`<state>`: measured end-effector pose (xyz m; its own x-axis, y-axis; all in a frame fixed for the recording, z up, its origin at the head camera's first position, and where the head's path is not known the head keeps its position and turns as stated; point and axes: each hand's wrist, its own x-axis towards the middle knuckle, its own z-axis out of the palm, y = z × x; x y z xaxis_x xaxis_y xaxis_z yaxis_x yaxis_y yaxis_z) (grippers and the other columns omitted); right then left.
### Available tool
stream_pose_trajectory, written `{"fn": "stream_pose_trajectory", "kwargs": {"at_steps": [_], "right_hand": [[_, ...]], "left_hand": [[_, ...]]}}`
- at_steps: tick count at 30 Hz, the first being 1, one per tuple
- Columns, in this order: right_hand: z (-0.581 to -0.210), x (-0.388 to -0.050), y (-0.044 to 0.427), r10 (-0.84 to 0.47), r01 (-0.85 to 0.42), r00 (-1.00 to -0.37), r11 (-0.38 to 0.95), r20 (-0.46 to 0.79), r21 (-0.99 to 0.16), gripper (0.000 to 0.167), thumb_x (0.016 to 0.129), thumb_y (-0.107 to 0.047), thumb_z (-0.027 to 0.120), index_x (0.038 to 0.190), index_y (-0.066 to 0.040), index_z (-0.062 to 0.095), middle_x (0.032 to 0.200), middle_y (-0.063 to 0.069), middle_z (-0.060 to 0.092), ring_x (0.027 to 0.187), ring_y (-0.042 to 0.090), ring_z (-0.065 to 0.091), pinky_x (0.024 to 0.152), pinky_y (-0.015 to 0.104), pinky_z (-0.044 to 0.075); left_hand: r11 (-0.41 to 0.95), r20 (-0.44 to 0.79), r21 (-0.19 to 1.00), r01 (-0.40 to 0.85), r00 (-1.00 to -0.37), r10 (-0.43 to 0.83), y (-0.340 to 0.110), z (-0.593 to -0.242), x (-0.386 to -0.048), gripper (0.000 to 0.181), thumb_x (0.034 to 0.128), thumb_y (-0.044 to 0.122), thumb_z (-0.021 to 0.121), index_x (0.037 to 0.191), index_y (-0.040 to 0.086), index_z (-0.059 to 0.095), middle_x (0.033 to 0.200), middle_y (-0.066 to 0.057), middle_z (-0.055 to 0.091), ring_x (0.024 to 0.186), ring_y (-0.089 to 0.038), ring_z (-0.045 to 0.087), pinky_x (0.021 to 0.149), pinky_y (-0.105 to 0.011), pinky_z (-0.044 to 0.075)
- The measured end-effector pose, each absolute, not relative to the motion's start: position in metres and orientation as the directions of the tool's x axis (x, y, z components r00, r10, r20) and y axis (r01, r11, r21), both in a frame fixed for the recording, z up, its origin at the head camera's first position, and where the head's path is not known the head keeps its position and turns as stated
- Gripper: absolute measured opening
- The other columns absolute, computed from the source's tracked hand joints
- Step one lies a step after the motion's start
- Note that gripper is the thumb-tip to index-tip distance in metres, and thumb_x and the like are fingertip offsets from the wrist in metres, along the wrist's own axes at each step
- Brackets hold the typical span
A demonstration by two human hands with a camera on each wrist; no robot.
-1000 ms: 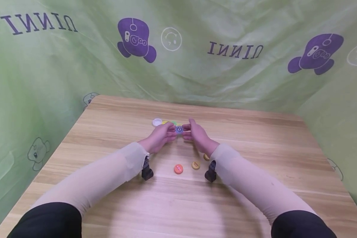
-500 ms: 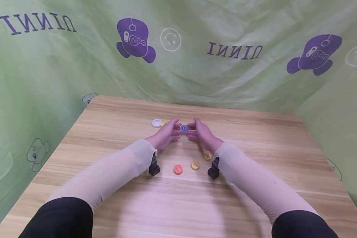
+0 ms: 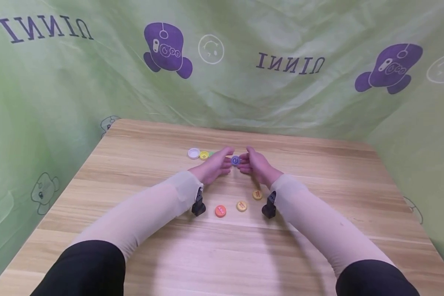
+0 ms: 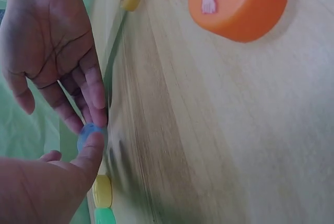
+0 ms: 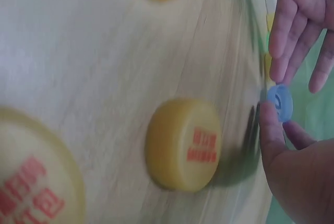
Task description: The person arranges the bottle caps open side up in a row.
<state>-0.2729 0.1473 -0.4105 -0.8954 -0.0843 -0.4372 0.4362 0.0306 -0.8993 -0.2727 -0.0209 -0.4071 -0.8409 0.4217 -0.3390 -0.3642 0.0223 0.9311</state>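
A blue bottle cap [image 3: 235, 160] sits on the wooden table, fingertips on either side of it. My left hand [image 3: 217, 164] reaches it from the left and my right hand [image 3: 259, 165] from the right. Both hands have their fingers fairly straight and palms facing each other. In the right wrist view, the blue cap's hollow side with a ring mark shows. To its left runs a row of caps: a white cap [image 3: 194, 153], a yellow cap [image 3: 204, 155], a green cap [image 3: 211, 154] partly behind my left hand, and another yellow cap [image 4: 103, 191], hidden in the head view.
Nearer the person lie an orange cap [image 3: 220, 211] and two tan-yellow caps, one in the middle [image 3: 241, 206] and one by the right wrist [image 3: 257, 195], with red print on top. A green printed curtain [image 3: 237, 102] hangs behind the table.
Both hands have shifted right with the blue cap between their fingertips. The first yellow cap and part of the green one have come out from behind the left hand.
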Motion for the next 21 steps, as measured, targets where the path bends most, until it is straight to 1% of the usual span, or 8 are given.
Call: {"fn": "stream_pose_trajectory", "kwargs": {"at_steps": [4,7,10,13,15,17,20,21], "right_hand": [[-0.413,-0.276,0.152,-0.076,0.457,-0.885,0.040,-0.458,-0.889,0.063,0.114,-0.037,0.023,0.146,0.013,0.042,0.137,0.027,0.053,0.114,0.031,0.061,0.106,0.039,0.051],[-0.413,-0.277,0.153,-0.066,0.460,-0.885,0.043,-0.462,-0.887,0.060,0.114,-0.035,0.025,0.144,0.014,0.043,0.127,0.022,0.055,0.105,0.026,0.062,0.105,0.038,0.052],[-0.412,-0.278,0.151,-0.058,0.459,-0.885,0.052,-0.461,-0.887,0.057,0.114,-0.032,0.028,0.142,0.014,0.045,0.117,0.017,0.057,0.096,0.022,0.062,0.101,0.035,0.054],[-0.411,-0.279,0.149,-0.056,0.460,-0.885,0.063,-0.463,-0.886,0.053,0.113,-0.029,0.030,0.140,0.014,0.047,0.110,0.014,0.057,0.089,0.018,0.062,0.092,0.030,0.057],[-0.411,-0.280,0.148,-0.058,0.457,-0.885,0.069,-0.461,-0.887,0.052,0.113,-0.028,0.030,0.139,0.014,0.047,0.108,0.013,0.057,0.086,0.016,0.061,0.086,0.027,0.058],[-0.411,-0.281,0.148,-0.057,0.457,-0.885,0.072,-0.461,-0.887,0.051,0.113,-0.027,0.030,0.139,0.014,0.047,0.107,0.013,0.057,0.084,0.016,0.061,0.083,0.025,0.057],[-0.413,-0.282,0.147,-0.064,0.462,-0.883,0.072,-0.466,-0.884,0.050,0.113,-0.026,0.031,0.139,0.013,0.047,0.108,0.013,0.056,0.085,0.016,0.061,0.083,0.025,0.057],[-0.414,-0.282,0.146,-0.067,0.464,-0.881,0.071,-0.469,-0.883,0.050,0.113,-0.027,0.031,0.139,0.013,0.047,0.108,0.013,0.056,0.086,0.016,0.061,0.084,0.025,0.057]], "left_hand": [[0.034,-0.371,0.916,-0.399,-0.815,0.446,-0.017,-0.408,-0.274,0.058,0.1111,0.031,0.039,0.157,-0.003,0.030,0.157,-0.029,0.034,0.146,-0.042,0.035,0.120,-0.047,0.035],[0.042,-0.376,0.915,-0.401,-0.810,0.450,-0.017,-0.408,-0.273,0.053,0.1102,0.026,0.040,0.151,-0.007,0.037,0.156,-0.030,0.036,0.144,-0.042,0.038,0.119,-0.047,0.036],[0.139,-0.373,0.927,-0.349,-0.817,0.439,-0.020,-0.409,-0.267,0.050,0.1088,0.022,0.045,0.147,-0.010,0.040,0.152,-0.028,0.042,0.138,-0.040,0.045,0.115,-0.044,0.042],[0.369,-0.367,0.906,-0.208,-0.820,0.439,-0.025,-0.409,-0.256,0.052,0.1059,0.019,0.053,0.148,-0.009,0.042,0.148,-0.025,0.049,0.129,-0.036,0.054,0.109,-0.042,0.048],[0.525,-0.346,0.849,-0.062,-0.816,0.463,-0.028,-0.408,-0.249,0.055,0.1032,0.019,0.057,0.149,-0.009,0.044,0.146,-0.025,0.053,0.121,-0.034,0.059,0.106,-0.043,0.050],[0.629,-0.310,0.772,0.091,-0.810,0.498,-0.032,-0.408,-0.246,0.057,0.1001,0.019,0.060,0.147,-0.010,0.046,0.145,-0.026,0.054,0.118,-0.034,0.060,0.108,-0.043,0.048],[0.692,-0.270,0.678,0.248,-0.792,0.547,-0.035,-0.410,-0.246,0.059,0.0985,0.019,0.060,0.145,-0.013,0.046,0.146,-0.029,0.052,0.127,-0.038,0.057,0.114,-0.045,0.043],[0.706,-0.267,0.650,0.281,-0.786,0.558,-0.036,-0.410,-0.247,0.059,0.0988,0.020,0.060,0.146,-0.013,0.045,0.149,-0.030,0.049,0.134,-0.038,0.052,0.118,-0.045,0.038]]}}
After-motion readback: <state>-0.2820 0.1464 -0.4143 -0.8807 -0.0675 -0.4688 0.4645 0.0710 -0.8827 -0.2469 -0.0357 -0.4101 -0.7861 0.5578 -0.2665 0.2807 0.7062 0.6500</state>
